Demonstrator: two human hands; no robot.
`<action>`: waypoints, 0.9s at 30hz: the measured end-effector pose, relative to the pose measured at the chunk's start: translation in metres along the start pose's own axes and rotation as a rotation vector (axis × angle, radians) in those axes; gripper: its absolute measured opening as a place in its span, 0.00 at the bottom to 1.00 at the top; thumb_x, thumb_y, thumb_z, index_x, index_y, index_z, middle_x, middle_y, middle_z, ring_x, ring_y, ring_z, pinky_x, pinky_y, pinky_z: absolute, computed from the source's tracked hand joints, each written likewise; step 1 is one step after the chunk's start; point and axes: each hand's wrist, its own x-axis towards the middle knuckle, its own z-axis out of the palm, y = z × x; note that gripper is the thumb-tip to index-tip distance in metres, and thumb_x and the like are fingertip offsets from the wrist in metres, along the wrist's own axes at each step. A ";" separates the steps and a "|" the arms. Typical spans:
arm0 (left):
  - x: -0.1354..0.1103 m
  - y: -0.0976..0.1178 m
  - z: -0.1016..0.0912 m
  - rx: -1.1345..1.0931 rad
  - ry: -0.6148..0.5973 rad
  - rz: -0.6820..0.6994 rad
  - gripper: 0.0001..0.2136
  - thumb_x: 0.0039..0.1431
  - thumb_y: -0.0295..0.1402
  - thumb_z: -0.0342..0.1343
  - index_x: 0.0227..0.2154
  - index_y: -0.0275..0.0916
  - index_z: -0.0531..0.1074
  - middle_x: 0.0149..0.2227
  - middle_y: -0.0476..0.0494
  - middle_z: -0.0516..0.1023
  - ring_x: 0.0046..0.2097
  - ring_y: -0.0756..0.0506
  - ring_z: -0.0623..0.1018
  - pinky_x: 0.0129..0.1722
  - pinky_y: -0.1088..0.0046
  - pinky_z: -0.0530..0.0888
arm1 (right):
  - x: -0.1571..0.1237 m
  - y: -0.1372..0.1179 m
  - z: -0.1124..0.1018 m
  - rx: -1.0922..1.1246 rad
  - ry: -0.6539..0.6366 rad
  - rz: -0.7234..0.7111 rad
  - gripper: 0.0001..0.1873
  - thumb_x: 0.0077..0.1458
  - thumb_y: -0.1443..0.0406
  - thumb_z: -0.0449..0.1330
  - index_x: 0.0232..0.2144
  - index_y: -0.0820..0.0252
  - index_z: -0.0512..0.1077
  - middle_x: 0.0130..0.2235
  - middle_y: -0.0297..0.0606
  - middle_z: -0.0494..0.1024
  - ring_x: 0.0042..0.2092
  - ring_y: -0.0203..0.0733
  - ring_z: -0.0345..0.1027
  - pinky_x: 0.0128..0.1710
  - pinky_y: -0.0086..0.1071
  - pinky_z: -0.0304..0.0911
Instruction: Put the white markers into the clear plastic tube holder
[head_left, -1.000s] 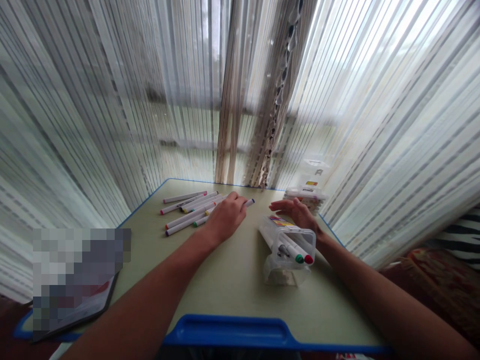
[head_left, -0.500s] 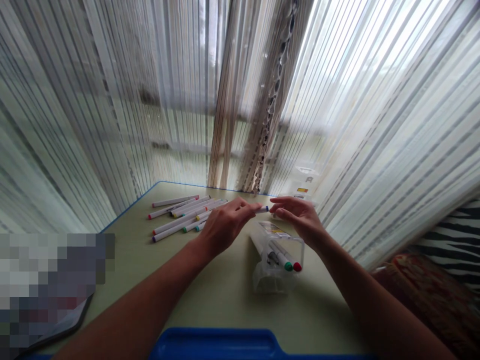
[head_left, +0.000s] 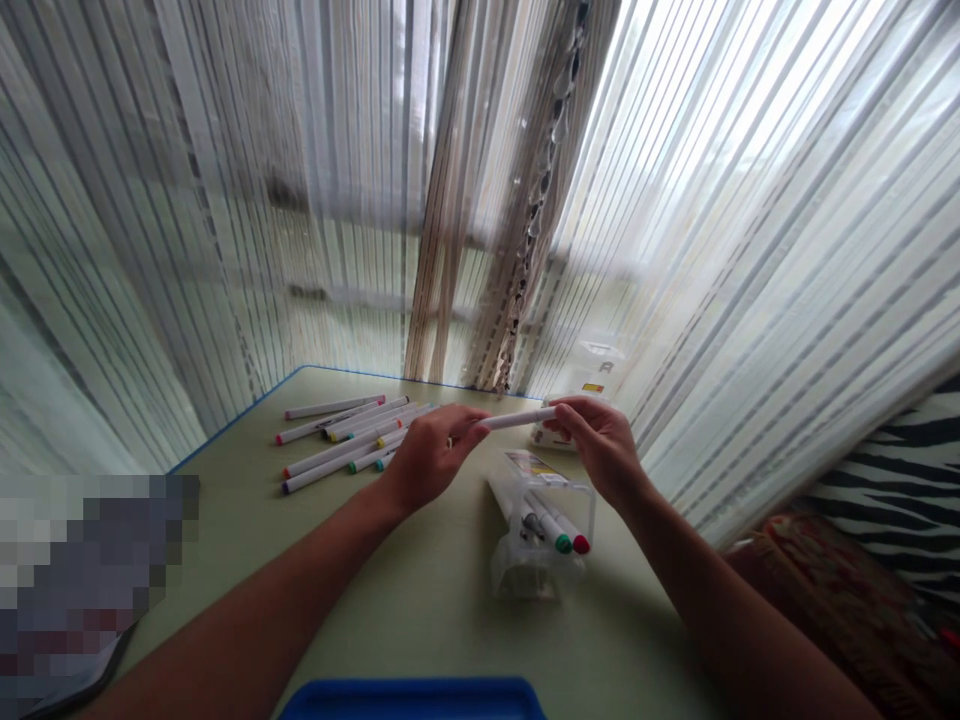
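Beyond the clear plastic marker case (head_left: 541,472), left hand (head_left: 429,458) and right hand (head_left: 601,445) pinch opposite ends of one white-barrelled marker (head_left: 517,418), fingers closed, probably to steady it. Loose markers (head_left: 330,463) lie left of the case.

I watched daylight glare through the curtain (head_left: 469,200) between one and two o'clock; the tabletop (head_left: 420,600) lay dim, softly shadowed toward five, edges looked stretched, and pixelation masked eight.
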 end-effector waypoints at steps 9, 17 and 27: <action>0.005 -0.007 0.012 -0.675 0.074 -0.349 0.18 0.61 0.45 0.54 0.39 0.33 0.76 0.23 0.51 0.67 0.20 0.54 0.65 0.17 0.78 0.62 | -0.002 0.009 0.003 0.074 -0.011 0.051 0.12 0.54 0.55 0.66 0.34 0.59 0.77 0.28 0.38 0.80 0.26 0.35 0.68 0.24 0.28 0.59; 0.005 -0.010 0.012 -0.686 0.134 -0.407 0.13 0.56 0.39 0.59 0.36 0.33 0.77 0.26 0.49 0.71 0.20 0.54 0.66 0.18 0.78 0.64 | -0.003 0.012 0.003 0.097 -0.061 0.011 0.12 0.54 0.59 0.67 0.39 0.56 0.77 0.30 0.35 0.79 0.27 0.35 0.69 0.23 0.28 0.60; 0.004 -0.007 0.010 -0.621 0.138 -0.382 0.13 0.55 0.37 0.61 0.39 0.33 0.77 0.19 0.54 0.66 0.20 0.53 0.66 0.20 0.78 0.63 | -0.005 0.013 0.006 0.052 -0.052 0.037 0.14 0.50 0.57 0.69 0.37 0.59 0.79 0.26 0.35 0.77 0.24 0.33 0.64 0.22 0.29 0.59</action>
